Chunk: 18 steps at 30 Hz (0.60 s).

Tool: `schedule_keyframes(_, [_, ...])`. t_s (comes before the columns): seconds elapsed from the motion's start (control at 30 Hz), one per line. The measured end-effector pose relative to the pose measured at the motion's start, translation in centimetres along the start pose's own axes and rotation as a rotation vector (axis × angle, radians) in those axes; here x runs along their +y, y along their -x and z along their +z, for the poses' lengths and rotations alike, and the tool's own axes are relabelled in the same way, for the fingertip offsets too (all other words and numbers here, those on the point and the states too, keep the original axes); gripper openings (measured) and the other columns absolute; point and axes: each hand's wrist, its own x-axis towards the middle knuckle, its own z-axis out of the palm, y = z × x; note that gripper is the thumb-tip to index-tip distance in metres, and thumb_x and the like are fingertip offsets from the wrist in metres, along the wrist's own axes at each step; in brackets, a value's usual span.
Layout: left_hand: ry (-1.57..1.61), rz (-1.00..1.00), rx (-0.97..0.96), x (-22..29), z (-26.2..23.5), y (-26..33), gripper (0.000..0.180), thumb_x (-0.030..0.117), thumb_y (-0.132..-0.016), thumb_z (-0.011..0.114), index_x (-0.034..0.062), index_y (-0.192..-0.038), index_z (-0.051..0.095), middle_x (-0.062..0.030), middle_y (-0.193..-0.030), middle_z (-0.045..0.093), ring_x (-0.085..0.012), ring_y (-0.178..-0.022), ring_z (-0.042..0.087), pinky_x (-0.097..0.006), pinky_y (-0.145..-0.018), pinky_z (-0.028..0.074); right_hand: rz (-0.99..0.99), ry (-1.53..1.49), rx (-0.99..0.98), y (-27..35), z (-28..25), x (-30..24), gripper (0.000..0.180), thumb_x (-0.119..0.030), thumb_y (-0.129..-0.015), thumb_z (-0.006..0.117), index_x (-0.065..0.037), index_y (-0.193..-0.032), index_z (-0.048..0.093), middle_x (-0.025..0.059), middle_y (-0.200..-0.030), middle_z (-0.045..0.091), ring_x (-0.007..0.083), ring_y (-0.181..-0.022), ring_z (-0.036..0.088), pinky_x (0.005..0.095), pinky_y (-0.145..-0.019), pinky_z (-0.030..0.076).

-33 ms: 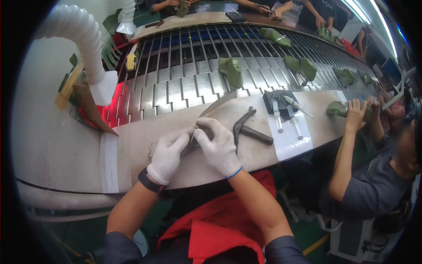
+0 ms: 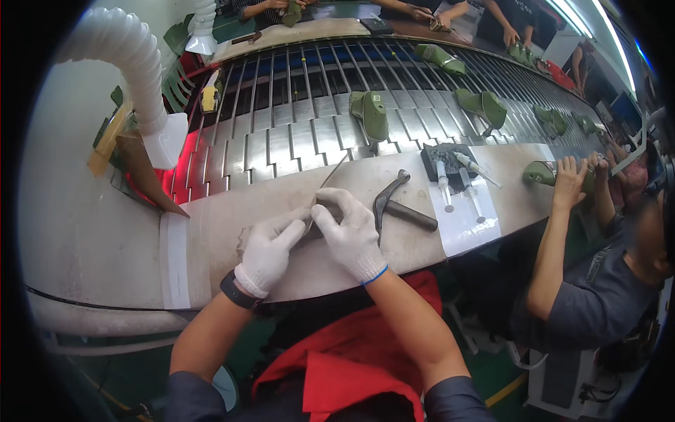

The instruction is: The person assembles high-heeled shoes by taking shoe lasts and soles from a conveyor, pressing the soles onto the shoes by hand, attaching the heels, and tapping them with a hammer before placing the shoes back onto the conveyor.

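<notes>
Both my hands wear white knit gloves and meet above the pale bench top. My left hand [image 2: 266, 251] has its thumb and fingers closed on the near end of a thin, flat, brownish-grey piece [image 2: 332, 174]. My right hand [image 2: 347, 226] pinches the same piece from the right side. Seen almost edge-on, the piece slants up past my fingers toward the conveyor; its lower part is hidden by the gloves. Just right of my right hand lies a hammer [image 2: 409, 215] with a curved dark head, touching nothing I hold.
Behind the bench runs a slatted metal conveyor [image 2: 288, 133] carrying green shoe lasts [image 2: 370, 116]. Syringes [image 2: 443, 184] rest on a black block [image 2: 430, 160] and white sheet, right. A white duct nozzle [image 2: 166, 141] hangs left. A co-worker [image 2: 590, 281] handles another last at right.
The thin piece has turned from showing a broader face to nearly edge-on. My hands have barely shifted; the hammer and the rest stay put.
</notes>
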Motion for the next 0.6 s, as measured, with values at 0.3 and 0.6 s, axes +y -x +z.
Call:
schedule_keyframes(0.3, [-0.014, 0.040, -0.005, -0.2, 0.5, 3.4, 0.043, 0.006, -0.110, 0.057, -0.0080, -0.151, 0.061, -0.0140, -0.142, 0.071, -0.0208, -0.133, 0.066, -0.036, -0.116, 0.051, -0.302, 0.521, -0.065, -0.3, -0.4, -1.9, 0.035, -0.029, -0.093, 0.085, -0.006, -0.117, 0.073, 0.0159, -0.095, 0.075, 0.0368, -0.086, 0.077, 0.0448, -0.073, 0.062])
schedule_keyframes(0.6, [-1.141, 0.637, 0.159, -0.5, -4.2, 7.6, 0.038, 0.002, -0.086, 0.078, -0.0027, -0.124, 0.072, -0.0225, -0.129, 0.073, -0.0429, -0.124, 0.069, -0.054, -0.109, 0.053, -0.070, 0.218, -0.392, -1.3, 1.4, -4.4, 0.028, -0.029, -0.102, 0.075, -0.001, -0.103, 0.078, 0.0164, -0.089, 0.076, 0.0287, -0.078, 0.073, 0.0426, -0.072, 0.059])
